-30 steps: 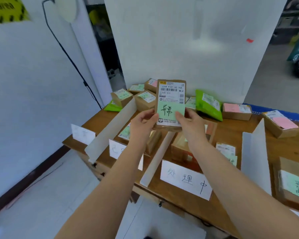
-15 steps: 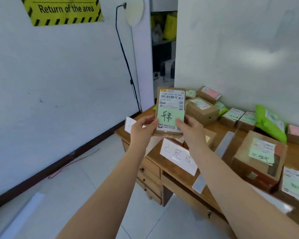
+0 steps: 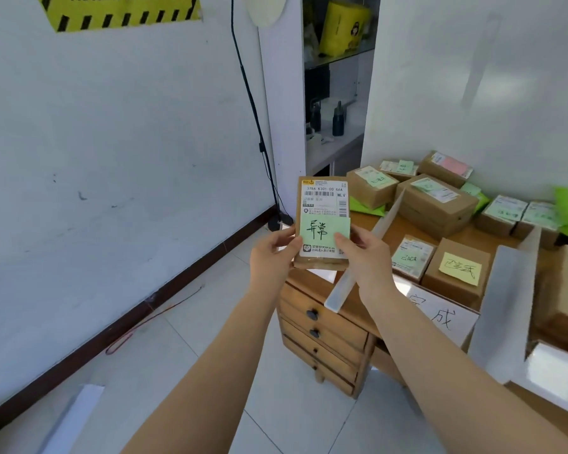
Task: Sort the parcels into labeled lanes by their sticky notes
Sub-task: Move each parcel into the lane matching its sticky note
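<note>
The parcel [image 3: 322, 222] is held upright in the air over the left end of the desk [image 3: 394, 231], above the floor edge, its labelled face turned toward the camera, evidently so the green sticky note [image 3: 323, 231] can be read. Its long axis runs vertical, shipping label uppermost. The left hand [image 3: 271, 257] grips the lower left edge; the right hand [image 3: 366, 253] grips the lower right, thumb on the note's corner. Fingers behind the parcel are hidden, so the wrap depth is uncertain. A white divider [image 3: 364, 253] slants just behind, marking a lane. Placement is not yet made.
</note>
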A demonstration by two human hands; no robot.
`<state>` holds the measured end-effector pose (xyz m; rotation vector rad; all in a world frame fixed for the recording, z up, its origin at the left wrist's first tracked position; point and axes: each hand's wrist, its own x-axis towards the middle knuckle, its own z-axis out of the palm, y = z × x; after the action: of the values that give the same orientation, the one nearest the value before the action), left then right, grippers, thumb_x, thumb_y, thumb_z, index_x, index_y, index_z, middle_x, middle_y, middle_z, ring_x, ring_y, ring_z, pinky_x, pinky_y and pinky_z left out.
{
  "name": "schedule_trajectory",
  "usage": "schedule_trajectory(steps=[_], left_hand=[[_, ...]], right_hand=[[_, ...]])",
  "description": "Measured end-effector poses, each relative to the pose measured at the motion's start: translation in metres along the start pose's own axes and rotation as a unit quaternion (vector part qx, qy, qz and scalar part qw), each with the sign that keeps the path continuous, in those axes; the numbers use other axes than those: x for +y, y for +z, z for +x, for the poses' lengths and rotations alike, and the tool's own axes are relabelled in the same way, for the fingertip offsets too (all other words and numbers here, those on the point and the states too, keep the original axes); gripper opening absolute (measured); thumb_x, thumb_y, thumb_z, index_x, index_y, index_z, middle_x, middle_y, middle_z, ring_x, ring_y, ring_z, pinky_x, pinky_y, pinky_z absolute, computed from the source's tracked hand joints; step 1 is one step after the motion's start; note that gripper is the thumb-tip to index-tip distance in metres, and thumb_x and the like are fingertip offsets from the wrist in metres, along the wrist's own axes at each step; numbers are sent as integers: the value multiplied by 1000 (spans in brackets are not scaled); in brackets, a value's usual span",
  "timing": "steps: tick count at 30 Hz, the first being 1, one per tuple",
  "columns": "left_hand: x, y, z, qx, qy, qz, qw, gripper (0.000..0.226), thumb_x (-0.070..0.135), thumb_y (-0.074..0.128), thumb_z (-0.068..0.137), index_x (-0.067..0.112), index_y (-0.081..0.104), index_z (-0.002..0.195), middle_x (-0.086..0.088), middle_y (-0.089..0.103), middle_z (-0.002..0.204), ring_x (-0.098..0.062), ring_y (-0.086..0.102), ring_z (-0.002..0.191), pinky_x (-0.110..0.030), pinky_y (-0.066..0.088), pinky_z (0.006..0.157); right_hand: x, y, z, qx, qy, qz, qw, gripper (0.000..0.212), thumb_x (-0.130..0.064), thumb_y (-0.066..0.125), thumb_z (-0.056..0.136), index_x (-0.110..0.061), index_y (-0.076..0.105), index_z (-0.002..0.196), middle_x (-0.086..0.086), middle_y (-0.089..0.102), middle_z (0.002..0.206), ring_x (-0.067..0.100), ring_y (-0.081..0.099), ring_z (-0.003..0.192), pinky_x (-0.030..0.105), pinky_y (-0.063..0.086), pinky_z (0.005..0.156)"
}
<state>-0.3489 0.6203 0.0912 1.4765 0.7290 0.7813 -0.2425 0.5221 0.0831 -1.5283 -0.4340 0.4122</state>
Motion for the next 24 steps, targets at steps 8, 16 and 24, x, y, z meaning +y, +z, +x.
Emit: schedule_trajectory(steps=[8, 16, 24], left_hand=[[-21, -1, 87, 3, -37, 17, 999, 12, 22, 62, 87, 26, 62, 98, 8, 68, 89, -6, 68, 78, -19, 57, 61], [-39, 22, 190, -35, -72, 50, 996, 13, 20, 62, 87, 25, 63, 99, 8, 70, 88, 4, 67, 68, -14, 51, 54], [-59, 41, 283, -136, -90, 113, 980, 16, 18, 61, 87, 20, 62, 104, 8, 70, 85, -6, 66, 74, -26, 58, 68]], right_hand=[[20, 39, 73, 16, 22, 27, 999, 31, -21, 64, 86, -20, 62, 117, -5, 69, 102, 4, 65, 88, 14, 51, 64], [42, 58, 168, 48, 67, 25, 996, 30, -22, 64, 86, -18, 62, 115, -7, 67, 97, 3, 64, 83, 17, 51, 64], [61, 69, 240, 109, 107, -24, 988, 28, -20, 64, 86, -16, 62, 113, -2, 67, 102, 11, 64, 88, 27, 54, 74]])
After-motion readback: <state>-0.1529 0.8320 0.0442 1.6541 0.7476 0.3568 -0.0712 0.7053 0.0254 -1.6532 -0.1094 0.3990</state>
